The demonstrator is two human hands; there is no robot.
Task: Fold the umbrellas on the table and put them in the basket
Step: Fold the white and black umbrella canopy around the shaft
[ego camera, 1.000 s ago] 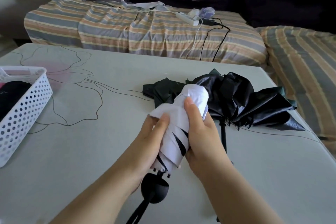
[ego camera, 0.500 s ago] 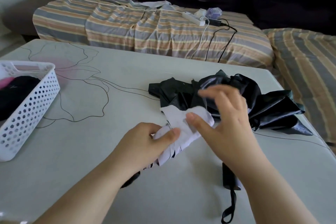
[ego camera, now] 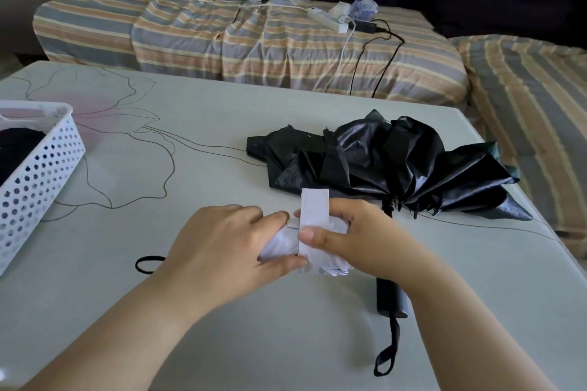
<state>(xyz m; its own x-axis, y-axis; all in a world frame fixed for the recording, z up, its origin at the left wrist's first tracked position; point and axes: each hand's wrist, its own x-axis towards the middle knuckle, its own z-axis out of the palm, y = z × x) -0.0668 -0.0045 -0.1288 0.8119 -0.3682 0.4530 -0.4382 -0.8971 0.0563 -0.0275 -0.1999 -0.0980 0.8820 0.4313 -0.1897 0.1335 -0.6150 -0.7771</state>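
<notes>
Head view: left hand [ego camera: 222, 251] and right hand [ego camera: 359, 238] fingers curl around white umbrella [ego camera: 305, 247], right thumb pinning its strap [ego camera: 313, 209].

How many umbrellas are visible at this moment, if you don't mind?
2 clearly: the white umbrella gripped in both hands, the black umbrella lying unfolded behind. A dark item in the basket may be another.

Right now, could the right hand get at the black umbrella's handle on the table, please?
Probably not at once: the right hand is busy pressing the strap around the white umbrella, which the left hand grips. The black umbrella's handle lies uncovered just beside the right forearm, so once freed, likely yes.
</notes>
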